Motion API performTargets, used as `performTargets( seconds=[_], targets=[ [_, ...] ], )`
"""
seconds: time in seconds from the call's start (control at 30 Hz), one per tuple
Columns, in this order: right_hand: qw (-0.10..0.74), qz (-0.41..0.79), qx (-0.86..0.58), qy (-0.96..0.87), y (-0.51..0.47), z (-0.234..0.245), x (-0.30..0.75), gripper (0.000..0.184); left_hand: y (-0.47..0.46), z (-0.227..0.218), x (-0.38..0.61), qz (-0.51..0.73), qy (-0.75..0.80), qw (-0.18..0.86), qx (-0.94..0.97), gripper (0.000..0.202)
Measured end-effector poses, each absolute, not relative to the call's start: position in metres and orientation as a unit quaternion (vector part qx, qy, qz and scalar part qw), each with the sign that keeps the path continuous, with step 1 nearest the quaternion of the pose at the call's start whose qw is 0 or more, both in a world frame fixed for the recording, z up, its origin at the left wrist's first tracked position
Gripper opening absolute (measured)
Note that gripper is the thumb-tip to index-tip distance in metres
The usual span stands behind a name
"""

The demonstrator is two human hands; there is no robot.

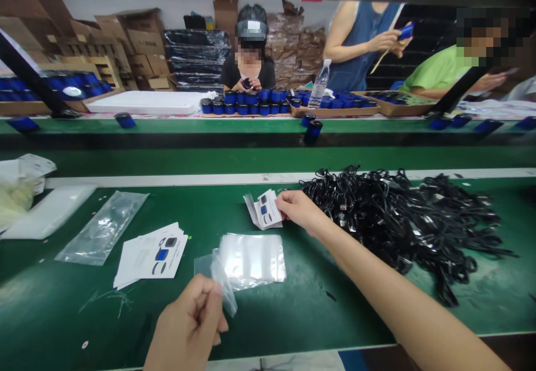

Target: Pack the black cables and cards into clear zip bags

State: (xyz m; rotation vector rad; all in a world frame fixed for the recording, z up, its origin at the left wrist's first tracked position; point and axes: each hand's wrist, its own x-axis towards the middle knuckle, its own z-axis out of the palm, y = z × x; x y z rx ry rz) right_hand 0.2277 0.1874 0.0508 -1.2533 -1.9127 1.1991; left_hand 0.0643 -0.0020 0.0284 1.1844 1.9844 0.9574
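Note:
My left hand (190, 326) is low in the view, fingers pinched on the corner of a clear plastic bag (224, 281) lifted from a small pile of clear bags (253, 259) on the green table. My right hand (297, 209) reaches forward and grips a folded white leaflet (264, 210) printed with a blue and black product picture. A stack of the same leaflets (151, 255) lies to the left of the bags. A large heap of black cables (402, 220) lies just right of my right hand.
More clear bags (103, 227) and white packaging (25, 192) lie at the left. Beyond a green conveyor (209, 127), trays of small blue cylinders (251, 103) and a water bottle (319, 84) stand. Three people work at the far side, with cardboard boxes (129, 41) behind them.

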Motion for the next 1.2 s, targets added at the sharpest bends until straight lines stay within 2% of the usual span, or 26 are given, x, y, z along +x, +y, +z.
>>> performTargets(
  seconds=[0.07, 0.13, 0.2, 0.27, 0.33, 0.4, 0.47, 0.5, 0.53, 0.6, 0.7, 0.8, 0.87, 0.97, 1.07, 1.2],
  targets=[
    [0.306, 0.416, -0.446, -0.731, 0.160, 0.060, 0.237, 0.024, 0.003, 0.029, 0.064, 0.394, 0.753, 0.315, 0.422, 0.039],
    [0.297, 0.401, -0.405, -0.766, 0.127, 0.067, 0.241, 0.022, 0.007, 0.028, 0.064, 0.439, 0.748, 0.304, 0.393, 0.038],
    [0.226, 0.378, -0.318, -0.840, 0.097, 0.070, 0.239, 0.024, 0.011, 0.027, 0.066, 0.468, 0.745, 0.266, 0.394, 0.035],
    [0.195, 0.372, -0.274, -0.865, 0.076, 0.066, 0.232, 0.024, 0.014, 0.025, 0.067, 0.462, 0.751, 0.198, 0.429, 0.030],
    [0.229, 0.396, -0.277, -0.845, 0.062, 0.054, 0.223, 0.021, 0.016, 0.024, 0.068, 0.442, 0.760, 0.132, 0.457, 0.028],
    [0.317, 0.461, -0.315, -0.767, 0.050, 0.036, 0.214, 0.006, 0.017, 0.025, 0.067, 0.441, 0.767, 0.102, 0.455, 0.027],
    [0.371, 0.563, -0.349, -0.651, 0.038, 0.017, 0.206, 0.047, 0.018, 0.026, 0.066, 0.451, 0.770, 0.089, 0.442, 0.027],
    [0.362, 0.617, -0.351, -0.604, 0.032, 0.008, 0.203, 0.060, 0.018, 0.026, 0.065, 0.453, 0.773, 0.084, 0.437, 0.027],
    [0.340, 0.656, -0.349, -0.577, 0.027, 0.001, 0.200, 0.060, 0.017, 0.027, 0.066, 0.452, 0.775, 0.081, 0.434, 0.027],
    [0.294, 0.696, -0.358, -0.549, 0.020, -0.006, 0.198, 0.041, 0.016, 0.027, 0.066, 0.448, 0.779, 0.080, 0.431, 0.027],
    [0.337, 0.602, -0.409, -0.597, 0.024, -0.002, 0.204, 0.030, 0.013, 0.027, 0.069, 0.439, 0.785, 0.083, 0.430, 0.026],
    [0.415, 0.385, -0.369, -0.737, 0.034, 0.009, 0.214, 0.021, 0.008, 0.026, 0.072, 0.430, 0.776, 0.085, 0.454, 0.024],
    [0.412, 0.260, -0.329, -0.809, 0.038, 0.013, 0.218, 0.020, 0.005, 0.024, 0.074, 0.413, 0.761, 0.049, 0.497, 0.021],
    [0.353, 0.131, -0.345, -0.860, 0.038, 0.010, 0.220, 0.023, 0.002, 0.017, 0.075, 0.367, 0.713, -0.084, 0.591, 0.016],
    [0.307, 0.114, -0.380, -0.865, 0.037, 0.007, 0.222, 0.022, 0.002, 0.009, 0.078, 0.346, 0.636, -0.152, 0.672, 0.016],
    [0.276, 0.252, -0.395, -0.839, 0.043, 0.021, 0.232, 0.018, 0.000, 0.003, 0.079, 0.330, 0.560, -0.140, 0.747, 0.020]
  ],
)
